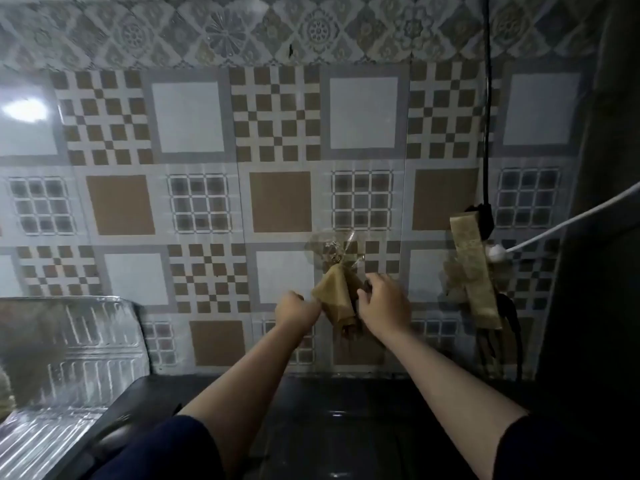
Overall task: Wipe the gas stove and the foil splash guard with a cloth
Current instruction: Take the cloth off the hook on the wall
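A tan cloth [335, 296] hangs from a hook on the tiled wall, right of centre. My left hand [297, 309] grips the cloth's left edge. My right hand [382, 304] is closed on its right side, partly covering it. The foil splash guard [76, 344] stands ribbed and shiny at the lower left. A dark edge of the gas stove [145, 396] shows beside the guard; the burners are hidden.
A power strip wrapped in brownish tape [474, 271] hangs on the wall at the right, with a black cable [486, 98] running up and a white cable [568, 220] going right. A dark countertop [346, 410] lies below my forearms.
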